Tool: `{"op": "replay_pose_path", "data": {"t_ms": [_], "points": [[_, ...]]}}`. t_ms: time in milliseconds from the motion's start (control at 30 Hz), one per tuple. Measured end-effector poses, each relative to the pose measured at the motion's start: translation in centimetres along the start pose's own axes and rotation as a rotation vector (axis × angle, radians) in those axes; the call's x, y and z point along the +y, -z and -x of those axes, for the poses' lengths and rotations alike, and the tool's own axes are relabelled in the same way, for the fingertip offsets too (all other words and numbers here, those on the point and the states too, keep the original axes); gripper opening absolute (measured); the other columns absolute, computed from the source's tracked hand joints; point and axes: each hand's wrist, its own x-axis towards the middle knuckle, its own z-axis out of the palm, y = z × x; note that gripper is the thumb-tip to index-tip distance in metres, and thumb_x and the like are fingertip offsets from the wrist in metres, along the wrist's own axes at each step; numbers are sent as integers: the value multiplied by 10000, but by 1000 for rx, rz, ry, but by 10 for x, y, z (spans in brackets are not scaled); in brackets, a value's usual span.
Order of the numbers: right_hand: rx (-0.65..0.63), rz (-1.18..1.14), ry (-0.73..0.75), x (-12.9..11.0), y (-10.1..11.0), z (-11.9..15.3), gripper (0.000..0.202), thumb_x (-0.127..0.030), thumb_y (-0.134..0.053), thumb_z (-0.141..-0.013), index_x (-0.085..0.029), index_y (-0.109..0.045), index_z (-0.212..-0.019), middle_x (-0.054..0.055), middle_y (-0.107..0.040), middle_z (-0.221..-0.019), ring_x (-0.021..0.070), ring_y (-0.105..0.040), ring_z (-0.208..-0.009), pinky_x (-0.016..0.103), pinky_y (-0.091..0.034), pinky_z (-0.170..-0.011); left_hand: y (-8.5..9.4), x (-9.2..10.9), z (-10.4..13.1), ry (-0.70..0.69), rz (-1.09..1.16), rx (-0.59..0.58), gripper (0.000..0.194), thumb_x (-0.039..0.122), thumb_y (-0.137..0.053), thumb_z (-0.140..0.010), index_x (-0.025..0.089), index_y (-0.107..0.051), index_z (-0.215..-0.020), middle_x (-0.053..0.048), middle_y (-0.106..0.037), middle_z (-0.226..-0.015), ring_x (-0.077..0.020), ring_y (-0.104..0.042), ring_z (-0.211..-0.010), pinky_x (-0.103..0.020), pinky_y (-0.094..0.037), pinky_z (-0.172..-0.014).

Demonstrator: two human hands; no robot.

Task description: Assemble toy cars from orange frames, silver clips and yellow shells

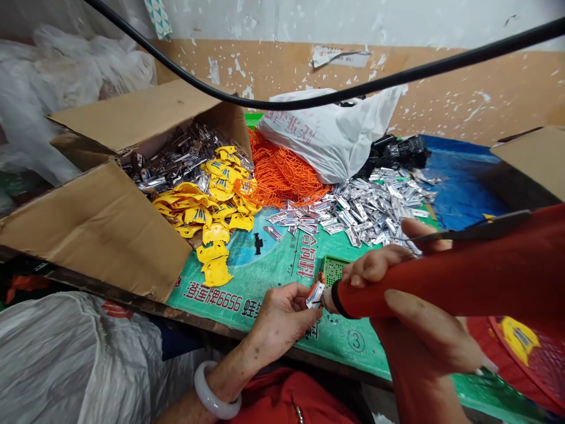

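Silver plate (pixel 315 295) in left grip (pixel 282 317)

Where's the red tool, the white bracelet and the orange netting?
red tool (pixel 445 275): head view, middle of its long body
white bracelet (pixel 202 386): head view, left side of its band
orange netting (pixel 282 172): head view, middle of the heap

A cluttered workshop with small parts heaped across a worktop.

The signs: silver metal plates (pixel 368 206) and yellow plastic pieces (pixel 216 176) in loose piles, a cardboard box (pixel 101 235) spilling dark metal parts (pixel 170 156), bunched orange netting (pixel 282 174), a red tool (pixel 424 280) in use, printed green sheeting (pixel 273 259) covering the table, and 1 scuffed, peeling wall (pixel 265 68) behind.
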Motion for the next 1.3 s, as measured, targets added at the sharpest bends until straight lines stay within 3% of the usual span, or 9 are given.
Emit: {"op": "replay_pose_path", "data": {"t_ms": [267,500,833,1000,1167,1300], "points": [[-2,63,3,4,0,6,480,-166,-694,-679,-298,-556,-1120,-28,-566,-707,155,-562,-624,346,-506,-597,-5,-7,0,-36,-32,75,156,225,-658,-617,137,-656,-746,56,-491,-530,-70,-392,-480,-194,-281,-447],[-62,80,2,8,2,9,461,-224,-717,-731,-318,-526,-1140,-37,-574,-731,143,-578,-636,336,-509,-632,-6,-18,-2,-86,-111,95,202,216,-598,-621,135,-679,-788,29,-541,-563,-93,-428,-507,-209,-314,-475],[-100,138,11,13,2,12,455,-262,-706,-729,-334,-527,-1141,-30,-577,-723,170,-567,-648,369,-509,-663,-3,-10,2,-46,-130,109,195,182,-567,-581,127,-657,-744,55,-480,-537,-84,-377,-496,-208,-270,-456],[-81,116,21,0,-2,5,525,-293,-734,-705,-341,-513,-1179,-28,-593,-725,176,-576,-643,391,-513,-659,1,-6,2,-88,-127,84,173,180,-595,-621,135,-642,-781,60,-479,-562,-85,-387,-518,-210,-282,-478],[97,147,104,-18,1,-16,489,-210,-742,-656,-286,-576,-1111,-33,-603,-700,165,-574,-609,339,-486,-587,15,7,6,-27,143,-28,201,219,-704,-647,149,-634,-821,44,-570,-660,-74,-453,-573,-194,-317,-533],[351,534,205,-20,25,-36,247,-268,-788,-608,-200,-647,-799,6,-616,-745,171,-581,-620,363,-465,-612,21,12,11,25,415,-96,253,241,-767,-638,144,-672,-852,6,-658,-769,-78,-538,-642,-193,-383,-620]]}}
